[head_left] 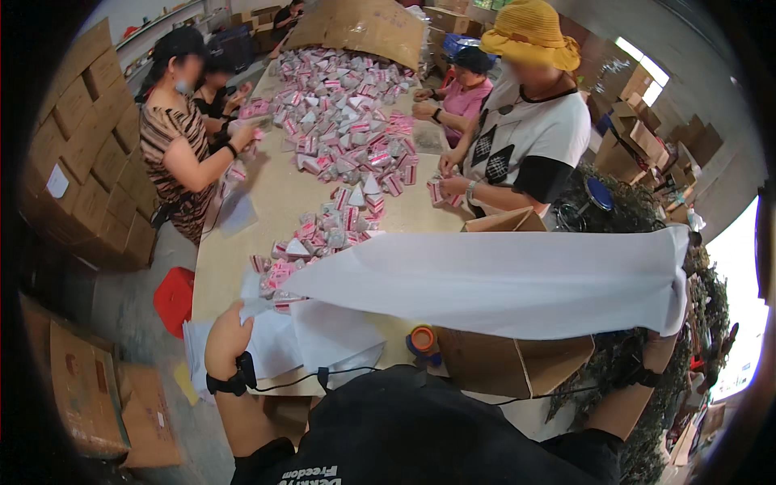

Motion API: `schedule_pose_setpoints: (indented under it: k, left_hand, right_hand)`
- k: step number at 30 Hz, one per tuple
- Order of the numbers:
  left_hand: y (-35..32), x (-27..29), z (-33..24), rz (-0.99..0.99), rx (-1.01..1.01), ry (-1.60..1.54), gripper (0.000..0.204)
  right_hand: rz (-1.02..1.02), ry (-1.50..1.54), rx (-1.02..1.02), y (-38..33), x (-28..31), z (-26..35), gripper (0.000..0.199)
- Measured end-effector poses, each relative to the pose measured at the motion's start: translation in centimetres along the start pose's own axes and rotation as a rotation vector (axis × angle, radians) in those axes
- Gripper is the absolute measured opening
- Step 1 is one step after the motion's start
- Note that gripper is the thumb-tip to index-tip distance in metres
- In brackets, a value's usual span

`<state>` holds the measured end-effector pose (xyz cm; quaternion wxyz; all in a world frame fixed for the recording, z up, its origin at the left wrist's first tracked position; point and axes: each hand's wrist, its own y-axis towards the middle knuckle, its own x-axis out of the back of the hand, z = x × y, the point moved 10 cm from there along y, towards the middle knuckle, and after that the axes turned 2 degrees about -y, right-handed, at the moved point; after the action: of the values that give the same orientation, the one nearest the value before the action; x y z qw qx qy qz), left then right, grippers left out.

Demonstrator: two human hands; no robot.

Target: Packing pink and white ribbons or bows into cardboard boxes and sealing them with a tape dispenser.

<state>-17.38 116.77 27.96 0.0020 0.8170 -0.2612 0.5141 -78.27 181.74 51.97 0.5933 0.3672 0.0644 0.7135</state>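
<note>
A long table (275, 202) runs from the lower centre of the frame toward the top, and stacked cardboard boxes (85, 153) are seen along the left edge. Across the middle of the frame a large white bag (501, 283) is stretched wide, from the lower left to the right edge. Its left end is pinched in the left hand (228, 339), which is closed on a corner of it above the near end of the table; its right end is gathered at the right hand (675, 319), but that hand is mostly covered by the material, so it cannot be told whether it is clenched. The bag is judged to be thin, light, limp and rather slippery, best taken by its corners or its open rim and kept taut. A heap of small pink and white packets (347, 137) is spread down the table beyond the bag. Other people are seen working at both sides of the table, upper left and upper right. An open brown box (509, 360) stands below the bag, and an orange tape roll (423, 339) lies just beside it.
</note>
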Motion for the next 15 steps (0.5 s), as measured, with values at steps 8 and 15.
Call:
schedule_pose_setpoints:
  k: [8, 15]
  left_hand:
    - [-1.6, 0.9, -22.2, -0.097, -0.744, -0.357, 0.045]
    - [-6.5, -3.0, -41.2, 0.107, -1.295, -0.286, 0.050]
  right_hand:
    - [-0.069, 0.779, -0.455, -8.7, 3.9, -8.6, 0.039]
    - [-0.234, 0.432, -0.495, -16.9, 4.1, 1.9, 0.040]
